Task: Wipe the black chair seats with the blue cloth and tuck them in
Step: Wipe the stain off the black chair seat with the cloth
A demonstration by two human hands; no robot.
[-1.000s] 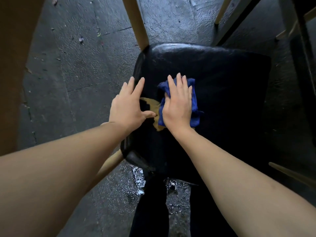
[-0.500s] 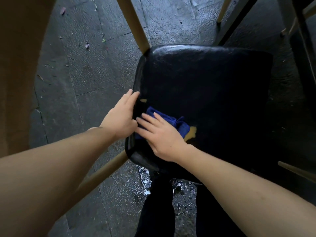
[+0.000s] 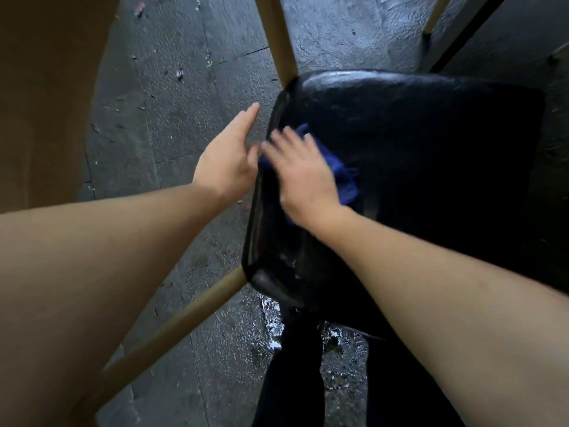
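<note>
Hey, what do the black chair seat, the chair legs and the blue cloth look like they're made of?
The black chair seat looks like glossy leather or vinyl: light glints off its smooth surface, though which of the two is unclear. The chair legs look like pale wood with a matte finish, plain tan and round. The blue cloth looks like soft woven fabric, bunched and fuzzy-edged under the right hand.

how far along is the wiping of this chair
Done: nothing looks finished; the glossy black padded chair seat shows wet sheen. In hand: the right hand presses the crumpled blue cloth near the seat's left edge, the left hand open beside that edge. Left: the seat's right side, tucking it in, any other chairs.
</note>
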